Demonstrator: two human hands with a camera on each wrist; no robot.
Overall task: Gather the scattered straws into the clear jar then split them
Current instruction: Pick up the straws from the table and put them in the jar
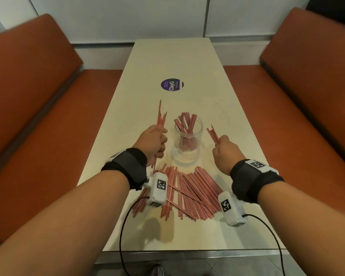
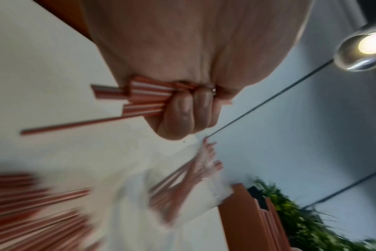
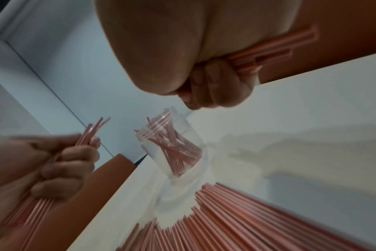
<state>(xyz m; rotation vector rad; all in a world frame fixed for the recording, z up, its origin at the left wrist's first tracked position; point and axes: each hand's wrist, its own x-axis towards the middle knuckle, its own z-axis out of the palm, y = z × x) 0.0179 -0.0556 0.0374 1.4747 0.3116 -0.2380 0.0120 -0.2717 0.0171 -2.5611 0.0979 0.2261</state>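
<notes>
While gripped: thin red-and-white striped straws (image 1: 187, 191), fanned near surface (image 1: 237, 108) front edge.
Jar (image 1: 188, 140): clear, upright, mid-surface, partly filled.
Left hand (image 1: 152, 141): grip clenched round bundle.
Right hand (image 1: 225, 151): clutching fewer.

Long cream worktop (image 1: 233, 108), round purple sticker (image 1: 172, 85) near its middle. Orange padded bench (image 1: 28, 92) along the left, another (image 1: 311, 80) along the right, backs rising toward the far end. Pale grey wall panels (image 1: 116, 16) behind, split by dark vertical seams, white skirting (image 1: 102, 54) below. Grey tiled floor (image 1: 217, 267) under the near edge. From the left wrist view: lit lamp (image 2: 369, 44) in a clear glass shade up high, green leafy plants (image 2: 301, 220) past a bench back.
</notes>
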